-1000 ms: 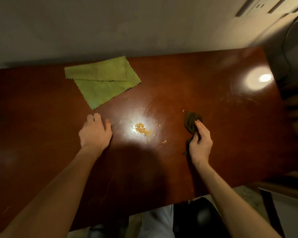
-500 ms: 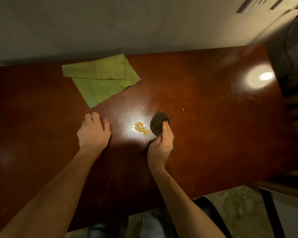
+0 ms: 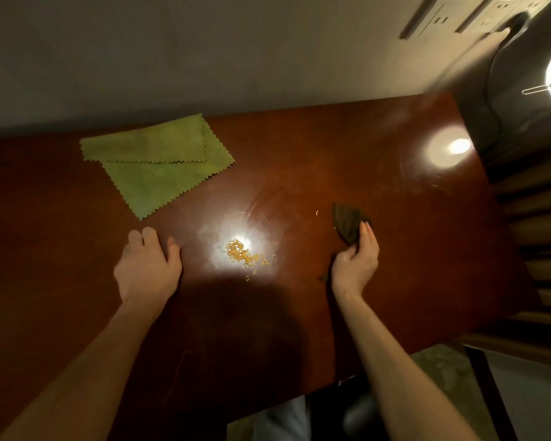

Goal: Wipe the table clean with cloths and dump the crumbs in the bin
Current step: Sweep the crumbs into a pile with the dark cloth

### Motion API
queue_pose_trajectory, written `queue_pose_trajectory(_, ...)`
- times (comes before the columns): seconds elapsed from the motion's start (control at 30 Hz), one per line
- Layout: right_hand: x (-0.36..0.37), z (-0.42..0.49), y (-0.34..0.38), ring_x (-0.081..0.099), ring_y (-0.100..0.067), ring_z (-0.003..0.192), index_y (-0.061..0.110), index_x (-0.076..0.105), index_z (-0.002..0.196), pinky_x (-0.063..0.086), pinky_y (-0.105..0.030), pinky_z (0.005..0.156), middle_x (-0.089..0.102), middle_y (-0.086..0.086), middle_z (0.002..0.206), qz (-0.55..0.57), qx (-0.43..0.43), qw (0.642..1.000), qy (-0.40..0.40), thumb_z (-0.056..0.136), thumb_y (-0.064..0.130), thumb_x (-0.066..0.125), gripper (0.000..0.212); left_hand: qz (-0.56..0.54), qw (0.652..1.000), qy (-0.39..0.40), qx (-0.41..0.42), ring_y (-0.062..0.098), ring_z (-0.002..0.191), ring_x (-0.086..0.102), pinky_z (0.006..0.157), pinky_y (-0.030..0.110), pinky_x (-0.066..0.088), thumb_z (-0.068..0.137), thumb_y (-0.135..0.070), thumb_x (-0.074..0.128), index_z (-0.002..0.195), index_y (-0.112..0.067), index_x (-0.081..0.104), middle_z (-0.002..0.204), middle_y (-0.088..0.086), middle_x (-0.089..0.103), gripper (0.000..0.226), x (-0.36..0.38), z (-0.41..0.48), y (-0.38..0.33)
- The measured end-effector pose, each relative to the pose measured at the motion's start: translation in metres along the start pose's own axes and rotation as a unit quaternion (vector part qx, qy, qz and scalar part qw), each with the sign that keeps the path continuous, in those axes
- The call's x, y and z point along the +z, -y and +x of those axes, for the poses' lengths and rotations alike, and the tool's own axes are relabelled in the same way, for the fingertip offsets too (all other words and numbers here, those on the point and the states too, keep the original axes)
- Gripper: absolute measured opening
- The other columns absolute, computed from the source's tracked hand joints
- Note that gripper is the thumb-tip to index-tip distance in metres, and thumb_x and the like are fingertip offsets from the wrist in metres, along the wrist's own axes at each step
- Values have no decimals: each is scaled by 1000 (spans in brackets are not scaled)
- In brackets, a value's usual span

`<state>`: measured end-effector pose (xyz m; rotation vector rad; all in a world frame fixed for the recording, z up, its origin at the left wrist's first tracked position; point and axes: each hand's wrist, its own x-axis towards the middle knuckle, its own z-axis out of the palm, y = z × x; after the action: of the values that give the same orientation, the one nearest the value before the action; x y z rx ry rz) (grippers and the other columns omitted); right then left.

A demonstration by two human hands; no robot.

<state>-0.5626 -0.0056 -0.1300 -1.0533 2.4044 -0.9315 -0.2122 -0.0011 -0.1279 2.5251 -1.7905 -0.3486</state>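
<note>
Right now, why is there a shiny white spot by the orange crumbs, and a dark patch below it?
Head view: light glares off the glossy brown wooden table around the orange crumbs; head view: the dark patch below is shadow; head view: the white wall sockets look blurred.

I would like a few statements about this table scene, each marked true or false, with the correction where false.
1. The right hand grips a dark cloth. True.
2. The green cloth covers the crumbs. False: it lies apart from them, farther back on the table.
3. The left hand rests on the table, holding nothing. True.
4. The crumbs lie to the right of both hands. False: the pile lies between the hands.
</note>
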Motion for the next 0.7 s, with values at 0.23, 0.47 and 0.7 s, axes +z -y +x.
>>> queue_pose_trajectory(0.23,34,42,46,47,-21,144,10,62,142,23,-10,117,54,-9,151,-5,-154,975,163,94,-12,48,55,6,1000,-4,-6,39,87,58,58,39,40,107,-40,43,114,-1,51,107,20,54,40,-2,-1,-4)
queue_pose_trajectory(0.47,55,-29,53,51,-26,140,3,67,136,31,-36,125,61,-15,144,19,-300,909,288,80,-22,47,64,2,1000,11,-15,39,93,59,63,39,40,107,-39,43,118,-1,51,112,20,54,40,-5,0,-6)
queue_pose_trajectory(0.7,60,-57,56,50,-24,141,4,66,137,31,-36,125,61,-13,145,29,-312,894,320,80,-16,43,65,2,1000,19,-9,38,96,60,65,40,40,106,-42,40,120,-3,50,114,18,53,42,-7,0,-4)
